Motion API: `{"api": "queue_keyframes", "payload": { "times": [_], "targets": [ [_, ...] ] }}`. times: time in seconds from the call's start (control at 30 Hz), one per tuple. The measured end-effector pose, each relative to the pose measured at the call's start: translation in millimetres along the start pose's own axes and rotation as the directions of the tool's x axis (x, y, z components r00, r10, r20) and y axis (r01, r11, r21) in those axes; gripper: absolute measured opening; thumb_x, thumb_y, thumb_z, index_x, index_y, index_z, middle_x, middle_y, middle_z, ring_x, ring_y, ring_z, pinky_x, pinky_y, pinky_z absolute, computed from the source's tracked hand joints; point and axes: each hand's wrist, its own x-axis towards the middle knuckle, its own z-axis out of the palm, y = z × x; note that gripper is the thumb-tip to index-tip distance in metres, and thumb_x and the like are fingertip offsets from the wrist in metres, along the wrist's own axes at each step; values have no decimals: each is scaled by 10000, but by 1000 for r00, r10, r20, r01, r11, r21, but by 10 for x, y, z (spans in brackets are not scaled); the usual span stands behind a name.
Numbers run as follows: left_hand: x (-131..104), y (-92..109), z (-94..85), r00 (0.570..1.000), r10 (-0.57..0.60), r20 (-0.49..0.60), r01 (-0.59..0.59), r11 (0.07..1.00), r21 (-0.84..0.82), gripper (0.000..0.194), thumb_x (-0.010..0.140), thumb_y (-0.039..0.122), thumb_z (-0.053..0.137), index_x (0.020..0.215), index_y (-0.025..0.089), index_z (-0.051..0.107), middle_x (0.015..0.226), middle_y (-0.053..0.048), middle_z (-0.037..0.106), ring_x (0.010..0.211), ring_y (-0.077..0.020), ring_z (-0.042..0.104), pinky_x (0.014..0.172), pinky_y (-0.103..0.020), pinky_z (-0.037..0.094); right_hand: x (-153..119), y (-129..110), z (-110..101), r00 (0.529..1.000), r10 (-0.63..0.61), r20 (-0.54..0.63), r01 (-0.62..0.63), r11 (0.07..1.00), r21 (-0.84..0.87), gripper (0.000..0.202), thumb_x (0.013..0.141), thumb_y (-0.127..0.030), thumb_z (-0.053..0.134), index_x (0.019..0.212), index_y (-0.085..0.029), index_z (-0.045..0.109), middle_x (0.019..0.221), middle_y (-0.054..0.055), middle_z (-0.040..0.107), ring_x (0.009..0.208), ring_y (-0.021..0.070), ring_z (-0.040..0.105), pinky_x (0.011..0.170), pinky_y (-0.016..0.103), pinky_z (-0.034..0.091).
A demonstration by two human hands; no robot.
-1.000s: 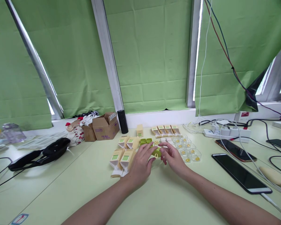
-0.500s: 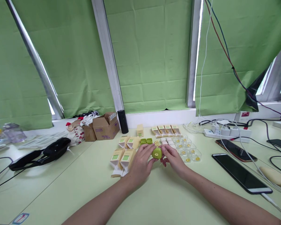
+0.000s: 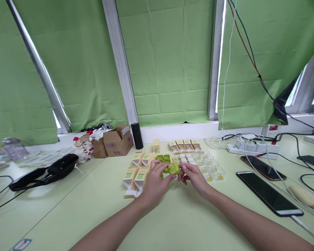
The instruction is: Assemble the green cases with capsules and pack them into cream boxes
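A small green rounded-square case [image 3: 174, 168] is held over the table between my hands, tilted. My left hand [image 3: 157, 177] has its fingers and thumb closed around its left side. At its right edge, the fingertips of my right hand [image 3: 193, 176] are pinched together on it. Behind the hands stand several green square pieces [image 3: 163, 158], small yellow pieces [image 3: 174, 160] and white blocks [image 3: 186, 158]. Clear plastic cups with yellow bits inside [image 3: 210, 168] lie to the right. Left of my left hand are open cream cartons with green panels [image 3: 140, 176].
More cartons [image 3: 185, 146] line the back, beside a black cylinder [image 3: 137, 136] and a brown cardboard box [image 3: 118, 141]. A black pouch [image 3: 60, 167] lies left. Phones [image 3: 268, 192], a power strip [image 3: 253, 149] and cables occupy the right side.
The green case has turned and tilted in my hands, its top shifting slightly left. More green now shows beside my left fingers. Both arms stay nearly in place.
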Motion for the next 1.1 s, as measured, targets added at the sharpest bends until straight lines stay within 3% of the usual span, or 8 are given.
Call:
{"api": "queue_keyframes", "payload": {
  "times": [0.13, 0.23, 0.3, 0.43, 0.6, 0.7, 0.9, 1.1],
  "targets": [
    [37, -20, 20, 994, -100, -32, 97, 992, -80, 449, 836, 567, 817, 1120, 219, 814, 1163, -108, 685, 1076, -281, 664, 970, -406, 552, 10, -35, -33, 1000, -26, -18, 22, 979, -203, 513, 895, -698, 602, 897, -193, 690, 618, 35, 688, 513, 163, 504, 506, 290, 374],
    [91, -44, 20, 982, -190, -7, 186, 968, -170, 547, 828, 673, 770, 1070, 185, 819, 1092, -115, 728, 914, -251, 686, 835, -363, 551, 1, -171, -83, 993, -117, -30, 92, 894, -439, 369, 956, -508, 539, 966, -196, 737, 684, 40, 717, 631, 196, 589, 600, 305, 427],
    [125, -52, 8, 970, -238, 37, 240, 940, -243, 630, 818, 739, 738, 1032, 151, 816, 1045, -130, 758, 872, -251, 689, 775, -343, 531, -8, -313, -128, 989, -145, -15, 104, 773, -625, 312, 972, -387, 506, 962, -208, 762, 741, 41, 739, 688, 205, 628, 643, 312, 425],
    [154, -44, -26, 940, -329, 96, 342, 884, -319, 752, 790, 847, 675, 965, 127, 806, 863, -99, 758, 750, -215, 651, 676, -297, 450, -21, -631, -242, 989, -150, -1, 59, 392, -918, 214, 919, -209, 577, 882, -240, 785, 868, 34, 790, 804, 218, 672, 661, 306, 373],
    [130, -45, -13, 907, -409, 100, 414, 824, -387, 779, 766, 894, 653, 891, 138, 795, 735, -55, 692, 692, -176, 577, 653, -281, 395, -95, -845, -464, 993, -98, -60, -54, 66, -996, 197, 911, -157, 631, 882, -253, 801, 983, 68, 794, 985, 262, 692, 641, 300, 344],
    [117, -52, 8, 896, -428, 120, 433, 776, -460, 767, 765, 892, 659, 863, 143, 793, 763, -74, 704, 747, -192, 583, 692, -296, 433, -201, -792, -638, 998, -60, -11, -17, -103, -995, 147, 884, -145, 686, 903, -223, 809, 981, 120, 776, 1027, 306, 679, 665, 323, 383],
    [114, -41, 15, 888, -447, 113, 441, 753, -488, 742, 748, 885, 682, 820, 152, 774, 810, -78, 724, 716, -175, 563, 699, -303, 435, -378, -553, -861, 997, -3, 80, 77, -237, -968, 159, 806, -46, 735, 852, -185, 795, 964, 146, 751, 992, 322, 669, 730, 354, 419],
    [114, -53, 21, 886, -455, 92, 441, 762, -475, 769, 732, 909, 673, 819, 150, 763, 747, -51, 678, 676, -163, 540, 659, -292, 391, -429, -664, -602, 990, -2, 138, 134, -216, -967, 239, 820, 17, 633, 782, -182, 760, 914, 131, 730, 909, 284, 655, 685, 349, 369]
  ]
}}
